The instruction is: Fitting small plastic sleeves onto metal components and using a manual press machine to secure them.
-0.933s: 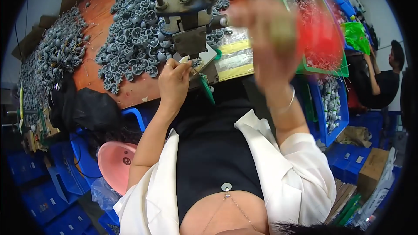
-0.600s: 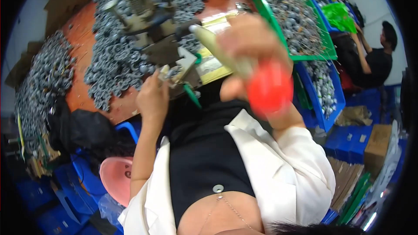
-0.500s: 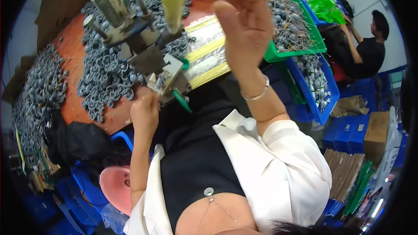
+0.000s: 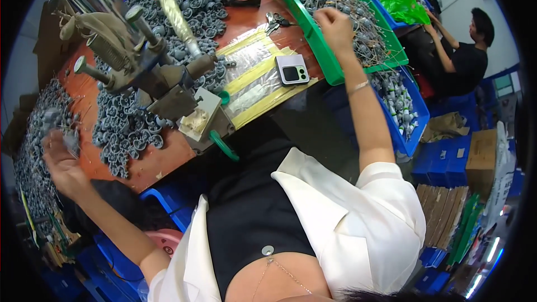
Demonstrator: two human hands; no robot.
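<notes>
Flanking one press (image 4: 173, 102) (one lever (image 4: 175, 15)) are two hands (image 4: 64, 165) (image 4: 338, 33).

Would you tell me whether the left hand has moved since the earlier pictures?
Yes, the left hand went leftward, away from the lever press.

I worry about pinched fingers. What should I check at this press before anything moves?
1. Left grip away from the press: ok, beside the left pile.
2. Right grip away from it: ok, at the green bin.
3. Red-knobbed lever untouched: ok.
4. Part seated in the fixture: cannot tell.
5. Phone off the table: not ok, lying right of the press.
</notes>
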